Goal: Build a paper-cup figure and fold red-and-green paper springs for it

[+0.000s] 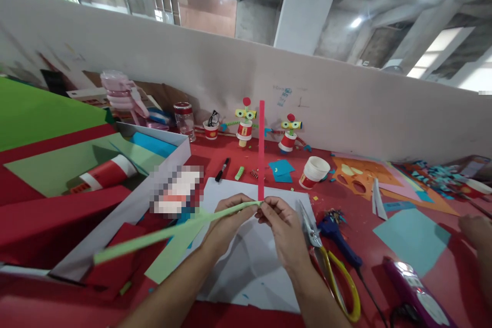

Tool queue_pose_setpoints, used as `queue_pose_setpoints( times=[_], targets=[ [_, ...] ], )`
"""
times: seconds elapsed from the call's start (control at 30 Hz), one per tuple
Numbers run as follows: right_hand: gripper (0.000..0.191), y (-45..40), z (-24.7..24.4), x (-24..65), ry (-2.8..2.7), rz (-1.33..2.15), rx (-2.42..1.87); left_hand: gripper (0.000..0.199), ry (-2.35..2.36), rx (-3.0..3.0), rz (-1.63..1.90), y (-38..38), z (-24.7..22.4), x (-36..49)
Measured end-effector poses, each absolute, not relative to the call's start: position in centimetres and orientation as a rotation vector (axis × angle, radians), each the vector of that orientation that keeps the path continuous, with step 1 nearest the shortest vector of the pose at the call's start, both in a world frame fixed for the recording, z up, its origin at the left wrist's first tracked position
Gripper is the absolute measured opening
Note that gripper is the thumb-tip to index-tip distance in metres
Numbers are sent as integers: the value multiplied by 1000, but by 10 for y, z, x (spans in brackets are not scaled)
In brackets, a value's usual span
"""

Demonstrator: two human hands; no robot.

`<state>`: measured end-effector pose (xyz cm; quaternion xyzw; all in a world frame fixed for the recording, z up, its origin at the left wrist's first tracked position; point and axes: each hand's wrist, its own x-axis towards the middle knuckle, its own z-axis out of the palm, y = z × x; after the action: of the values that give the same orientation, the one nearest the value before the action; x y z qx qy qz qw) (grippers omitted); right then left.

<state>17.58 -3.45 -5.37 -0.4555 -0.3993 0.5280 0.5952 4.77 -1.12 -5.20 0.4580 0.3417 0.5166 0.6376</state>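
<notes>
My left hand (234,211) and my right hand (277,218) meet over a white sheet (246,261), pinching two paper strips where their ends join. The light green strip (165,236) runs off toward the lower left, and the red strip (262,148) stands straight up, so the two form a corner. Fingers of both hands close on that joint, whose exact overlap they partly cover. Just right of my right hand lie large scissors (326,261) with yellow handles, and a blue glue gun (340,241). Under my left forearm is a piece of green paper (172,251).
Two paper-cup figures (244,128) stand by the wall, with a white cup (315,170) and a black marker (222,169) nearer. A box of coloured paper (154,179) fills the left. At right are a teal sheet (413,238), a purple device (417,292) and another person's hand (476,233).
</notes>
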Motion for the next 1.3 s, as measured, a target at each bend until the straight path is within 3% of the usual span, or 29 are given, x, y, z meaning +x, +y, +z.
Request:
queue_pose_setpoints(
  times=[0.73,1.3],
  targets=[
    [13,-32,-52,173,-755,1292,-1035,22,736,748,1068,-5,-59,52],
    [10,-30,-49,177,-802,1304,-1133,22,898,910,962,-4,-59,44]
  ],
)
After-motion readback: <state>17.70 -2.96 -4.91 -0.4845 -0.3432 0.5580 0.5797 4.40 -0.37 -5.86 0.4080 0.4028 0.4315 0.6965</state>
